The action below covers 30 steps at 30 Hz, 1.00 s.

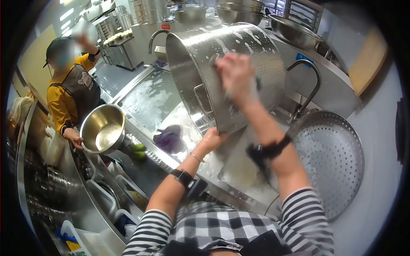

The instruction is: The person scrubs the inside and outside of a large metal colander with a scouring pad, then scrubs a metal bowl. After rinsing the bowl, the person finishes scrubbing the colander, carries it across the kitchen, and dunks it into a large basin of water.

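A large stainless-steel pot lies tilted on its side over the sink, its mouth facing left and soap suds streaking its outer wall. My left hand is closed on the lower edge of its rim, below a loop handle. Against the pot's outer wall, my right hand is blurred by motion. Its fingers are curled, and a small greyish thing shows at their tips, too smeared to name. A purple cloth lies left of my left hand, on the sudsy sink divider.
Foamy water fills the left sink basin. A perforated steel disc leans at the right, near a curved faucet. Steel bowls stand behind. At left, a co-worker holds a steel pot; plastic bins sit below.
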Each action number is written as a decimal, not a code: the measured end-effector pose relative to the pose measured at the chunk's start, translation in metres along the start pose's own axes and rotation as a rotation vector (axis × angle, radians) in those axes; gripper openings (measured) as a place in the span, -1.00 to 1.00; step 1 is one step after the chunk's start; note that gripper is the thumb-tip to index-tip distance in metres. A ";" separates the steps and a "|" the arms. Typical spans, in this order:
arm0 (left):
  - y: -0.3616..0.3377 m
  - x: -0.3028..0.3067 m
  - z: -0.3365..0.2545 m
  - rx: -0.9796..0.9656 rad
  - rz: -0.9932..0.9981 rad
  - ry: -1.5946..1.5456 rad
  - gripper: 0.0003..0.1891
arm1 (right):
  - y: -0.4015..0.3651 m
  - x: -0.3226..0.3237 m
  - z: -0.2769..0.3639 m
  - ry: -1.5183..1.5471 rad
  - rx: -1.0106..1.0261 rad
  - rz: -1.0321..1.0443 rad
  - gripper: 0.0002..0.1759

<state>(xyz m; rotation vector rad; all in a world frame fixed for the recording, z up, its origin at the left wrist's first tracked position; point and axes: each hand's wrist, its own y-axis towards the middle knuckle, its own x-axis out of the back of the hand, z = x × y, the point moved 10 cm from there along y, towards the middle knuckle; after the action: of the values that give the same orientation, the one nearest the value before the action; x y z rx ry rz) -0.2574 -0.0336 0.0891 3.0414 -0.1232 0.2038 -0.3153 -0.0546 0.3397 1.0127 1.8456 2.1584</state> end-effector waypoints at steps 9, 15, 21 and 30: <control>0.008 0.049 -0.062 -0.106 -0.208 -0.401 -0.87 | -0.039 0.000 -0.002 0.109 0.010 0.060 -0.80; 0.011 0.011 -0.009 0.247 0.140 0.683 -0.63 | 0.042 -0.019 0.043 0.234 0.191 0.137 -0.80; -0.019 0.030 -0.075 -0.196 -0.107 -0.575 -0.66 | 0.070 -0.038 0.043 0.333 0.062 0.232 -0.74; 0.000 0.046 -0.059 -0.160 -0.058 -0.602 -0.64 | 0.009 -0.024 0.064 0.232 0.188 0.142 -0.81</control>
<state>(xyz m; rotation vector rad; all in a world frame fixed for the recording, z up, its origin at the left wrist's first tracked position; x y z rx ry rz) -0.2194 -0.0318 0.1541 2.8335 -0.0846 -0.6923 -0.2580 -0.0153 0.3397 0.9914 2.1779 2.3036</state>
